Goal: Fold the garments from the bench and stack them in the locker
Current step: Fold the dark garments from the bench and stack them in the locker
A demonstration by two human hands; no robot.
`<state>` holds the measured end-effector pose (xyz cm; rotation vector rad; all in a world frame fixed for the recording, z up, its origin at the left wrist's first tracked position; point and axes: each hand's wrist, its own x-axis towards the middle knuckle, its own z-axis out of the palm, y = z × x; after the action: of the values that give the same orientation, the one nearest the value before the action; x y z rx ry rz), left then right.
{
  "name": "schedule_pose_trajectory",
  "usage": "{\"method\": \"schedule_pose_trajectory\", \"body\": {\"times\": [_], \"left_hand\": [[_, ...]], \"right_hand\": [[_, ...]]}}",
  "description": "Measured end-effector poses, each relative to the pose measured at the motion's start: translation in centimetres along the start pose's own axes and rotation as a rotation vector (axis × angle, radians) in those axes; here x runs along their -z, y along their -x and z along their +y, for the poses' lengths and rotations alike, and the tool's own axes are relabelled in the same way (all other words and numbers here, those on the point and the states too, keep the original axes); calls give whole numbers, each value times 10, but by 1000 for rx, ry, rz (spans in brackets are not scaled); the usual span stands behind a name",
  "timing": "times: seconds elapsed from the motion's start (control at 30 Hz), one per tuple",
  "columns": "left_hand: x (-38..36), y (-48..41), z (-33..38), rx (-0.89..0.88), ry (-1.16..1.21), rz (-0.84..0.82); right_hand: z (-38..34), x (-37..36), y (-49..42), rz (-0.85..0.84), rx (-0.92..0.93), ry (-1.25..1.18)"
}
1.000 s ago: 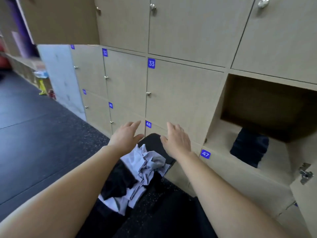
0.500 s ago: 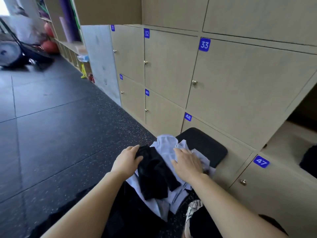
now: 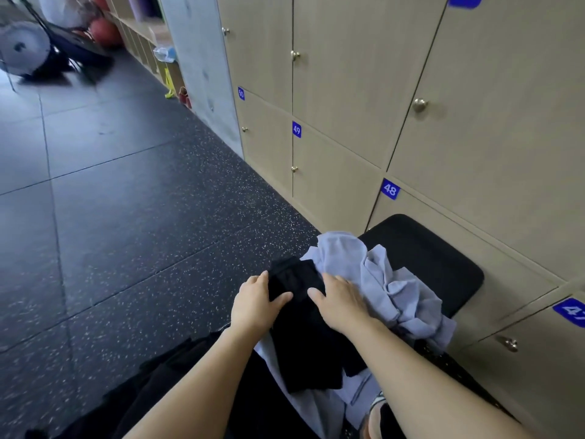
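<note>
A black garment (image 3: 304, 337) lies on top of a crumpled pale blue garment (image 3: 389, 286) on the black padded bench (image 3: 433, 258). My left hand (image 3: 256, 304) holds the black garment's left edge, with the thumb laid over the cloth. At its right edge is my right hand (image 3: 343, 307), thumb on the black cloth and fingers at the seam with the pale blue one. The open locker is out of view.
Shut beige lockers numbered 48 (image 3: 390, 189), 49 (image 3: 296, 129) and 47 (image 3: 571, 312) line the wall right behind the bench. Dark speckled rubber floor (image 3: 142, 232) spreads to the left. Far back left stand a fan (image 3: 23, 47) and gym gear.
The view has swung left and down, so the open locker has left the frame. Both hands came down from the air onto the pile and now close on the black garment.
</note>
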<state>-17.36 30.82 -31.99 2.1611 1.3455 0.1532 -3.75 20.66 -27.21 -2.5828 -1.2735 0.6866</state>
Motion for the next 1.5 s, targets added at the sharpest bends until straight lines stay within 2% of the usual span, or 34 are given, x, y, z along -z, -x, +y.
{"method": "schedule_pose_trajectory", "body": {"times": [0.17, 0.3, 0.4, 0.57, 0.83, 1.03, 1.13, 1.27, 1.5], "left_hand": [[-7, -3, 0, 97, -61, 19], [-3, -1, 4, 69, -3, 140], [5, 4, 13, 46, 276, 212], [31, 17, 37, 22, 783, 154], [80, 57, 127, -250, 1116, -48], [110, 92, 202, -445, 1189, -213], [123, 109, 233, -562, 1099, -299], [150, 131, 279, -742, 1024, -239], [213, 173, 349, -1147, 889, -109]], "right_hand": [[3, -12, -15, 71, -45, -129], [4, -11, -17, 87, -63, -305], [5, -7, -13, 101, -61, -457], [19, 24, 17, 197, -50, -684], [43, 102, 86, 327, 75, -1018], [58, 175, 135, 489, 177, -1147], [63, 212, 156, 563, 246, -1178], [67, 265, 186, 655, 346, -1145], [58, 352, 246, 778, 639, -1104]]}}
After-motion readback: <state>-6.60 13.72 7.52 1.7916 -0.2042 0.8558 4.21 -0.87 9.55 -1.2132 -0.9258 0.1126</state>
